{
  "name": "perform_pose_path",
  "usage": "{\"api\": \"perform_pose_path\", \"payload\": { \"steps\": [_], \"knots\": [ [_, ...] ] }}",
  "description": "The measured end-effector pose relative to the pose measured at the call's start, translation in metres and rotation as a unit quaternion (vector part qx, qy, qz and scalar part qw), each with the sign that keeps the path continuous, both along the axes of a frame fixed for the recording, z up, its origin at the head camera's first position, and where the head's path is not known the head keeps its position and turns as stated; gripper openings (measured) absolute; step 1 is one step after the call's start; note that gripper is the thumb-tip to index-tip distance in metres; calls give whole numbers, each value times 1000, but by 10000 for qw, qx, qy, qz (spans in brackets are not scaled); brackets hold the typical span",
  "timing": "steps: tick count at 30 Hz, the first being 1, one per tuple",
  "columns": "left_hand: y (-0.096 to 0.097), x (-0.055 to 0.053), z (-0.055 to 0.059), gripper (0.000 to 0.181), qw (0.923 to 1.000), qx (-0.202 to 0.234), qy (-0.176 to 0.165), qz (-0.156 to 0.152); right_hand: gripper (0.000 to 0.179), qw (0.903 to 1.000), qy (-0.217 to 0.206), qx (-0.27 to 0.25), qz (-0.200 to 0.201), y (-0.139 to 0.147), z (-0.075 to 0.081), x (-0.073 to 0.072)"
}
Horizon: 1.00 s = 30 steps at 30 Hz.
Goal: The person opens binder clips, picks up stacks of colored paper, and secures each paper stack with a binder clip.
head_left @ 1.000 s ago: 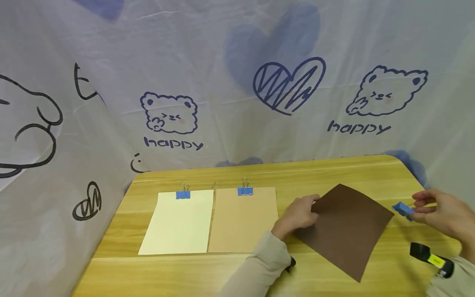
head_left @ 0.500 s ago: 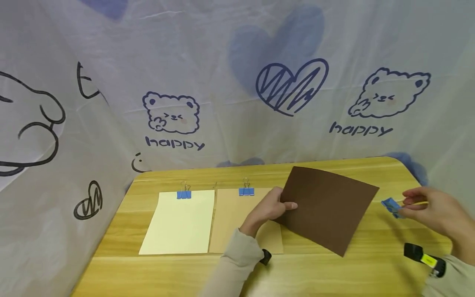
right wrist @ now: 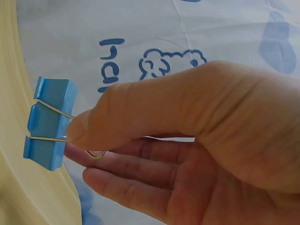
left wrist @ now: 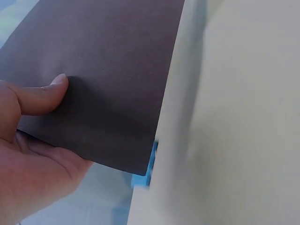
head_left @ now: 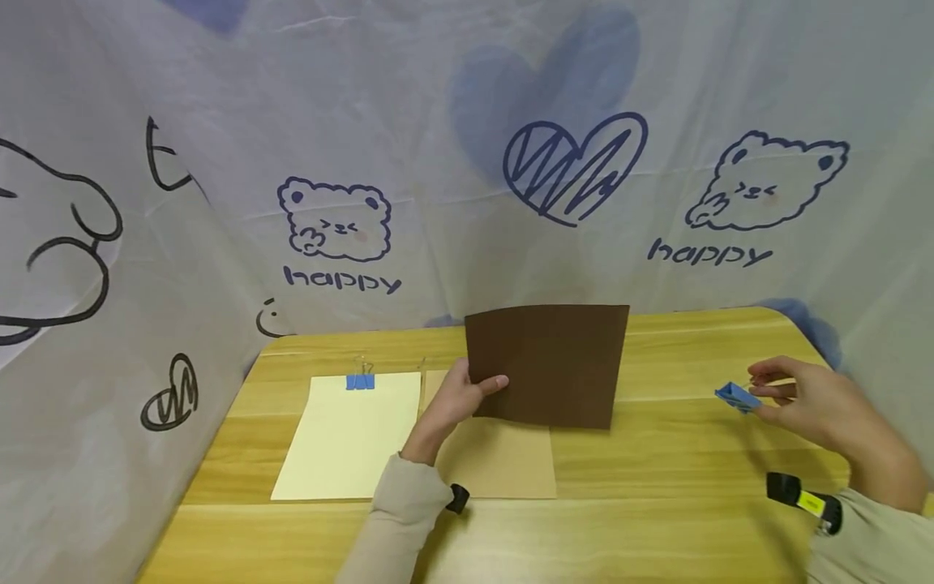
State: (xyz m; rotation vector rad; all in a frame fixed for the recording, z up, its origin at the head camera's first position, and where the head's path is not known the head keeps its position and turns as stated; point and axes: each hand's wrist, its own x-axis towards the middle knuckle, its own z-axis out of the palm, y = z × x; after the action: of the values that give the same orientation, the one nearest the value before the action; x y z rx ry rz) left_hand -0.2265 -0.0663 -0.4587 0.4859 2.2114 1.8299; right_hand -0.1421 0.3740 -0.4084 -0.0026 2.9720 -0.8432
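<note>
A dark brown sheet of paper (head_left: 550, 365) is held up over the table, its left edge pinched between the thumb and fingers of my left hand (head_left: 456, 397). In the left wrist view the thumb lies flat on the brown sheet (left wrist: 108, 70), with the fingers behind it. Below and partly hidden by it lies a tan sheet (head_left: 503, 466); a blue clip (left wrist: 140, 180) peeks out past the brown corner. My right hand (head_left: 810, 401) pinches a blue binder clip (head_left: 737, 397) by its wire handles, off to the right, apart from the paper. The clip (right wrist: 49, 122) points away from the fingers.
Left of the tan sheet lies a pale yellow sheet (head_left: 346, 446) with a blue binder clip (head_left: 360, 381) on its top edge. All of this is on a wood-grain table (head_left: 657, 519). A printed white curtain (head_left: 438, 162) hangs behind and to the left.
My left hand has carried the brown sheet leftward and turned it squarer, now overlapping the tan sheet and hiding its clip. My right hand has shifted left with the binder clip.
</note>
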Motion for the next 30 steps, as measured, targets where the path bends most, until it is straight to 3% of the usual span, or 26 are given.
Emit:
{"api": "perform_pose_path", "payload": {
  "steps": [8,17,30],
  "knots": [
    [-34,-4,-10,26,9986,135,86,507,51,9998,-9,-152,133,-11,-2,-6],
    [-48,-7,-19,31,9998,183,39,104,49,9995,-187,-197,175,-8,-5,-8],
    [-47,-10,-25,29,9993,263,-85,247,48,9995,78,-140,275,-12,-9,-13]
  ]
}}
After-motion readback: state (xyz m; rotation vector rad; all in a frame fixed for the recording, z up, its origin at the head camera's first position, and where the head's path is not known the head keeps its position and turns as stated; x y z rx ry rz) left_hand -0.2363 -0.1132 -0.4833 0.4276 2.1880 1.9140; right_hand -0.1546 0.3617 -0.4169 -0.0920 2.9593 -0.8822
